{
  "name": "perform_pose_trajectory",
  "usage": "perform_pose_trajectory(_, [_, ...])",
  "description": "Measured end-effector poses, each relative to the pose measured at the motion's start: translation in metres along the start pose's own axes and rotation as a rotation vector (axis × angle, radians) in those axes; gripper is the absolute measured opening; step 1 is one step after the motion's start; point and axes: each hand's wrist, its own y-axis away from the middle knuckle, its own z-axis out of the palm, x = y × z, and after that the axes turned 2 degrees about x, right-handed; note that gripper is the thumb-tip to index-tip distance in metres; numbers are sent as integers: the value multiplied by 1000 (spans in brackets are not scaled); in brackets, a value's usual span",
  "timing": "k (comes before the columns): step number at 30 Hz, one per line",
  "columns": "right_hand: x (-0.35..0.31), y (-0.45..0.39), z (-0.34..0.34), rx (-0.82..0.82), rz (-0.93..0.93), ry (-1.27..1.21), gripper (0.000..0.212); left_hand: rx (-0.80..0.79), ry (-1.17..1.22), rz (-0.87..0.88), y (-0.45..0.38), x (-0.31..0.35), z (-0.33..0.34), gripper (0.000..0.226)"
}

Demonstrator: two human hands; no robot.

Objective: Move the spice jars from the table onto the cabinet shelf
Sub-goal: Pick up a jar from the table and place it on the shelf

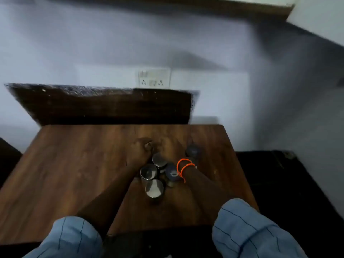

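Note:
Several spice jars stand clustered on the wooden table (74, 164). Three have shiny metal lids (159, 160) (148, 171) (154, 188), and two have dark lids (172, 173) (192, 151). My left hand (141, 150) lies curled just left of the farthest shiny-lidded jar; blur hides whether it holds anything. My right hand (167, 147) reaches past the cluster between the shiny and dark jars, an orange thread (185, 167) on its wrist, and its fingers are too smeared to read. A dark wooden shelf (102, 105) sits on the wall behind the table.
A socket plate (154, 77) is on the white wall above the shelf. A wooden cabinet underside (167, 4) runs along the top. A dark trunk (279, 174) stands right of the table. My blue sleeves fill the lower corners.

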Motion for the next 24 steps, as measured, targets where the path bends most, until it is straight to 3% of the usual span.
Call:
perform_pose_trajectory(2, [17,7,26,2,-61,25,35,-69,20,-102,16,-3,21,17])
perform_pose_trajectory(4, [25,34,52,-104,2,-3,27,-197,-23,-163,41,-5,36,22])
perform_pose_trajectory(6, [27,53,74,-110,37,-5,25,-200,26,-190,63,-15,46,17])
perform_pose_trajectory(10, [27,72,114,-151,131,-64,59,-266,61,-218,89,-47,61,12])
perform_pose_trajectory(14, [30,82,147,-185,201,66,86,-228,4,-218,104,-60,59,17])
perform_pose_trajectory(20, [45,81,152,-115,170,-43,67,-153,79,-126,107,-63,36,39])
perform_pose_trajectory(24, [57,67,123,-112,114,-181,59,-228,145,-224,103,-73,32,28])
